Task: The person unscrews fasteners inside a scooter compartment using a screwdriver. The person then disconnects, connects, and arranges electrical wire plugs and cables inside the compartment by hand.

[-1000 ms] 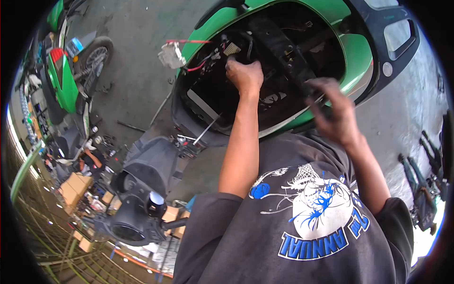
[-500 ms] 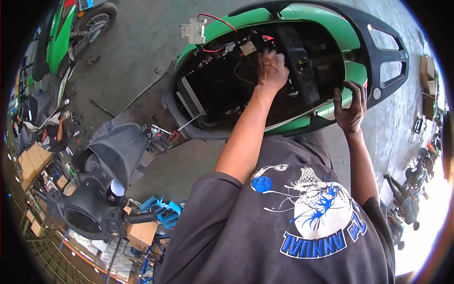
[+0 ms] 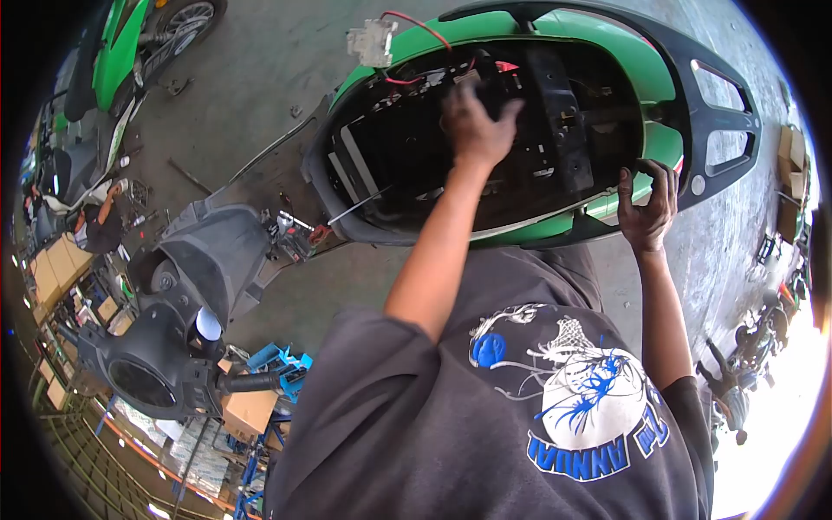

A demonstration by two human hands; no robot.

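A green and black scooter body (image 3: 660, 74) lies across the upper view, its seat compartment uncovered. Over the dark compartment is my left hand (image 3: 479, 130), thumb and fingers spread, with nothing visible in it; its fingertips are near a small labelled part and wiring. My right hand (image 3: 650, 208) is at the near green rim on the right, thumb and curled fingers apart, holding nothing visible. A white electrical module (image 3: 373, 43) with red wires (image 3: 425, 24) sits beyond the far rim. A dark bracket (image 3: 563, 130) crosses the compartment between my hands.
A thin metal rod (image 3: 357, 206) crosses the compartment's left edge, close to tools (image 3: 295, 234) on the footboard. The scooter's handlebar section (image 3: 152, 373) is at lower left, near cardboard boxes (image 3: 250, 411). Another green motorcycle (image 3: 117, 52) stands upper left. A person (image 3: 102, 224) is at far left.
My left hand has gone from closed fingers to spread ones, shifting slightly left over the compartment. My right hand has moved from above the bracket to the right rim. The module has shifted up in view.
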